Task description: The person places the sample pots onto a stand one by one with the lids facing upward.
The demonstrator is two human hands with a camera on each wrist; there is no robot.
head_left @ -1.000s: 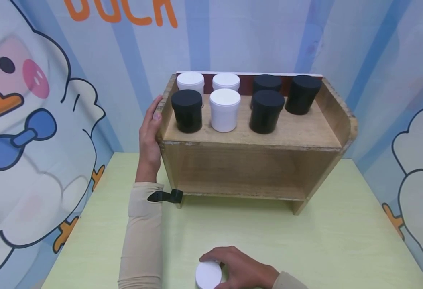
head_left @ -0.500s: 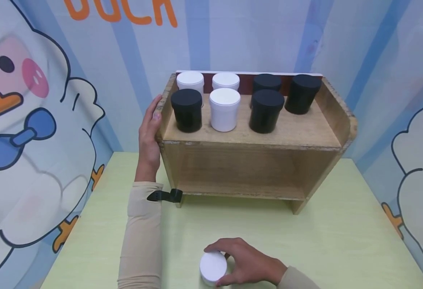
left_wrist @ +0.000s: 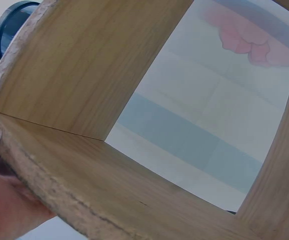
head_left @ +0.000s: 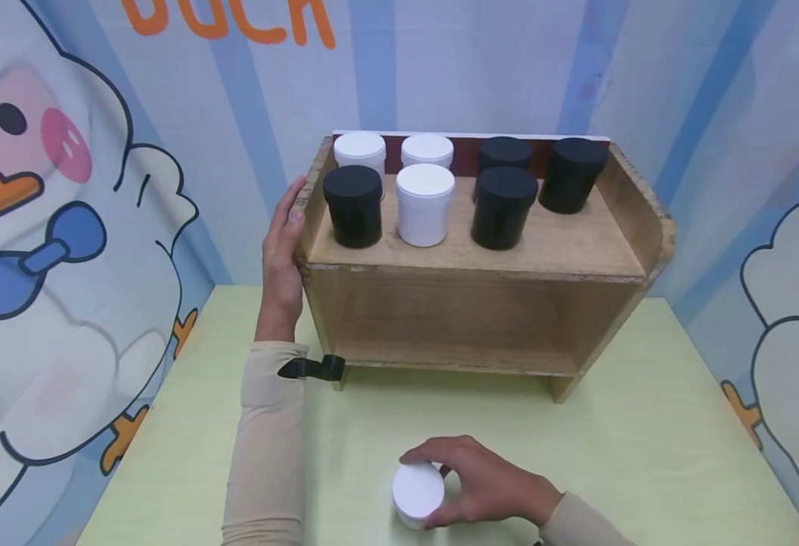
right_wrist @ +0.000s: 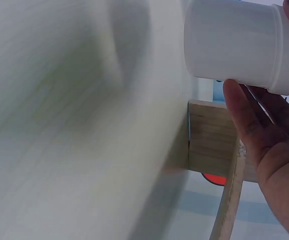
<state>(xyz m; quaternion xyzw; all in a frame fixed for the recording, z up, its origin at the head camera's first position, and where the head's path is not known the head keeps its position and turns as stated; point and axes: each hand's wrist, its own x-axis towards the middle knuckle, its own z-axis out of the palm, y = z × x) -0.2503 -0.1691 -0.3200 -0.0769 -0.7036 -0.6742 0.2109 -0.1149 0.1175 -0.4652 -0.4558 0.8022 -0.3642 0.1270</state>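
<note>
Low in the head view, my right hand (head_left: 484, 481) grips a white lidded jar (head_left: 418, 493) with thumb and fingers round its sides. In the right wrist view that white jar (right_wrist: 232, 42) appears sideways, its base close to the tabletop. My left hand (head_left: 282, 262) rests flat along the outer left side of a wooden two-level shelf (head_left: 468, 322), fingers straight. Black and white lidded jars stand in two rows on the upper level, among them a black jar (head_left: 354, 206) at front left and a white jar (head_left: 424, 205) beside it.
The shelf's right side panel (head_left: 638, 201) rises above the upper board. More jars stand at the right, including a black jar (head_left: 573, 176). A light yellow-green table (head_left: 686, 425) carries everything, with a printed duck backdrop (head_left: 440, 68) behind.
My right hand has moved the white jar forward and to the right, closer to the shelf. The left hand and the jars on the shelf stay where they were.
</note>
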